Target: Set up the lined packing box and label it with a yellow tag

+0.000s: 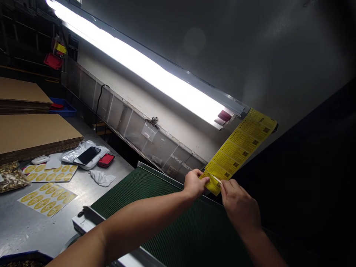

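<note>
A long strip of yellow printed labels (239, 148) hangs from the end of the lamp, with small square codes along one side. My left hand (194, 183) pinches the strip's lower left edge between thumb and fingers. Closed around a slim white pen (216, 179), my right hand (240, 205) is at the strip's lower right edge. The pen's tip points onto the lowest labels; whether it touches them I cannot tell. Both hands are above the green ribbed conveyor belt (178, 230).
A lit tube lamp (139, 66) slants overhead. On the metal table (55, 230) at left are stacked cardboard sheets (36, 133), a phone (86, 155), a red case (106, 160), a crumpled tissue (102, 178) and sheets of oval yellow stickers (47, 199). A clear-panelled barrier (130, 124) runs behind the belt.
</note>
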Demonstrator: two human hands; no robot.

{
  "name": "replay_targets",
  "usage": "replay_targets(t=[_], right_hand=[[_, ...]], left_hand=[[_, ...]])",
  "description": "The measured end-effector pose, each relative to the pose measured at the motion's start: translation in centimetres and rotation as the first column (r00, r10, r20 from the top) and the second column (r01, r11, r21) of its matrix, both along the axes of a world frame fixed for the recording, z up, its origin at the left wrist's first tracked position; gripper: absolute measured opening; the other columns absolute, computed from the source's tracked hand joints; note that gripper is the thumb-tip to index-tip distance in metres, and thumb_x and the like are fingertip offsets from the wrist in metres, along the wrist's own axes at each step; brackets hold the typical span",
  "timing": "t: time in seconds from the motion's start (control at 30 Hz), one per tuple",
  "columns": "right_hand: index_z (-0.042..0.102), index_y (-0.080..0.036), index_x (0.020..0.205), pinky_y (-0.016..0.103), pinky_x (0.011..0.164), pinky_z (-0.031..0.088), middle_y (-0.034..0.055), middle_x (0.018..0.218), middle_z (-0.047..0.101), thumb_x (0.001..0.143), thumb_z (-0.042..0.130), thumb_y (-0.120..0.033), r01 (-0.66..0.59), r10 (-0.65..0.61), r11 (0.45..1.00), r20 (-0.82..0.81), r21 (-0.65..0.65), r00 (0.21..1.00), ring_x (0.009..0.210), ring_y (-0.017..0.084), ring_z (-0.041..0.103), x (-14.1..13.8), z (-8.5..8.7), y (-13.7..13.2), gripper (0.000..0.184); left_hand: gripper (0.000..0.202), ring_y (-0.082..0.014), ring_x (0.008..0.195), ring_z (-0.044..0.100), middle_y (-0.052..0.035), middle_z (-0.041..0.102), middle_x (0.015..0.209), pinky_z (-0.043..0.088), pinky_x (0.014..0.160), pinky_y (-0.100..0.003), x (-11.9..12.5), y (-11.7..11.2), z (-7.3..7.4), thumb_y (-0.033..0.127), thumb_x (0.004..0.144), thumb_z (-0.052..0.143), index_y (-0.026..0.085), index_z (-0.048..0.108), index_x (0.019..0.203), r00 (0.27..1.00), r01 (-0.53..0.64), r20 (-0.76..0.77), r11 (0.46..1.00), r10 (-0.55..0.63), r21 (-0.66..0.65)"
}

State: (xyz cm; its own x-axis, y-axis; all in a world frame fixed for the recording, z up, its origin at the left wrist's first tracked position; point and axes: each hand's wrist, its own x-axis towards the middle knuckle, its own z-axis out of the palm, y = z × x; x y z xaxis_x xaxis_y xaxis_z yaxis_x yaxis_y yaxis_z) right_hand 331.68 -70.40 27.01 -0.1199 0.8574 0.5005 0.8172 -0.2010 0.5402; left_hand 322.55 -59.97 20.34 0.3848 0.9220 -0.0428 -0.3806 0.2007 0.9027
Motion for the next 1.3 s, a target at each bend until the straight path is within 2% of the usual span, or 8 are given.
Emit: replay_targets(t=[0.17,0.37,0.67,1.0,1.13,1.3], right_hand=[[0.059,-0.021,0.096,0.026,0.057,0.039,-0.0001,0.085,0.059,0.098,0.04,-0.027,0.023,-0.022,0.999,0.006,-0.044,1.0,0.072,0.013,0.058,0.9,0.4,-0.4,0.02],[0.059,-0.021,0.097,0.025,0.057,0.039,-0.0009,0.084,0.059,0.099,0.039,-0.029,0.055,-0.055,0.996,0.007,-0.068,0.998,0.071,0.012,0.057,1.6,0.8,-1.0,0.022],[0.06,-0.021,0.095,0.023,0.052,0.036,-0.0012,0.081,0.058,0.098,0.042,-0.031,0.036,-0.036,0.995,-0.006,-0.095,0.999,0.066,0.011,0.054,2.7,1.7,-2.2,0.021],[0.06,-0.022,0.092,0.025,0.053,0.036,-0.001,0.083,0.058,0.098,0.039,-0.031,0.075,-0.082,0.99,-0.048,-0.118,0.996,0.068,0.012,0.056,2.0,1.7,-1.7,0.023],[0.06,-0.021,0.092,0.025,0.053,0.036,-0.0007,0.081,0.058,0.098,0.039,-0.029,0.058,-0.059,0.991,-0.004,-0.118,0.998,0.067,0.013,0.055,2.1,1.9,-1.9,0.023],[0.06,-0.021,0.093,0.023,0.051,0.034,-0.0008,0.08,0.058,0.098,0.041,-0.029,0.054,-0.059,0.991,-0.037,-0.121,0.998,0.064,0.011,0.054,2.2,2.2,-2.4,0.021]], left_hand=[[0.016,-0.0103,0.05,0.059,0.0043,0.057,0.066,0.05,0.041,-0.02,0.5,-0.6,0.6,0.011,0.086,0.064,0.014,0.05,0.079,1.0,0.012,0.019,0.999,-0.011,-0.04],[0.018,-0.0159,0.06,0.065,0.0015,0.061,0.069,0.053,0.044,-0.023,0.8,-0.7,0.2,0.01,0.084,0.064,0.015,0.049,0.075,0.999,-0.01,0.033,1.0,0.01,-0.016],[0.019,-0.0207,0.068,0.068,-0.0017,0.066,0.072,0.055,0.046,-0.026,1.3,-0.8,0.0,0.011,0.081,0.066,0.017,0.051,0.071,0.999,-0.03,0.032,0.999,0.029,0.037],[0.015,-0.0165,0.067,0.066,-0.0004,0.067,0.076,0.053,0.051,-0.023,2.7,-1.4,-1.4,0.013,0.081,0.065,0.018,0.053,0.073,0.994,-0.107,0.018,0.993,0.107,0.045],[0.015,-0.015,0.065,0.064,0.0001,0.066,0.073,0.051,0.052,-0.021,2.5,-1.5,-1.3,0.013,0.08,0.066,0.018,0.055,0.072,0.991,-0.132,0.014,0.988,0.131,0.075],[0.015,-0.0148,0.068,0.063,0.0003,0.066,0.073,0.049,0.055,-0.021,2.5,-1.7,-1.1,0.013,0.079,0.067,0.018,0.055,0.07,0.99,-0.143,0.018,0.984,0.142,0.104]])
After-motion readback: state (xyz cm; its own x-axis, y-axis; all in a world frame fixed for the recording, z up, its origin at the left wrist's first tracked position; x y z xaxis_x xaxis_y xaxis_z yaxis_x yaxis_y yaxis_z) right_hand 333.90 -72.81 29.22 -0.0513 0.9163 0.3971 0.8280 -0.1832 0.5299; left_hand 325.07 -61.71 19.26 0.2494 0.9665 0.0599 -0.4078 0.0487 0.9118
